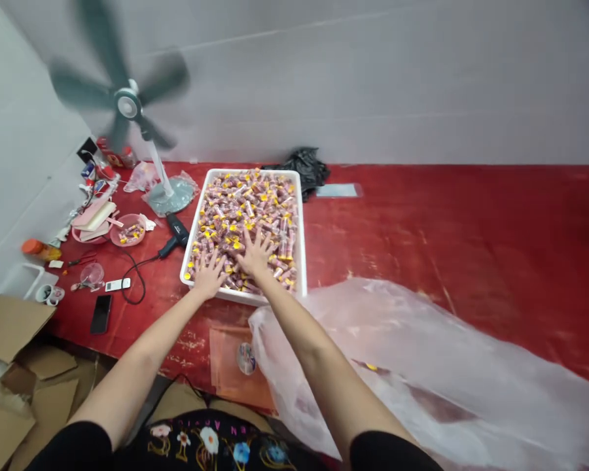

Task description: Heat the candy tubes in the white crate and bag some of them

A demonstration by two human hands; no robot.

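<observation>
A white rectangular tray [302, 216] sits on the red table, heaped with several small wrapped candies [248, 203] in red and yellow. My left hand [209, 273] lies flat with fingers spread on the candies near the tray's front left corner. Beside it, my right hand [256, 252] is also spread flat on the candies near the front middle. Neither hand grips anything.
A large clear plastic bag [412, 353] lies at the front right. A spinning desk fan [130, 104], a black tool with cord [174, 235], a pink bowl [127, 230], a phone [101, 313] and small clutter stand left of the tray. Cardboard [14, 366] lies lower left. A black bag [307, 167] rests behind the tray.
</observation>
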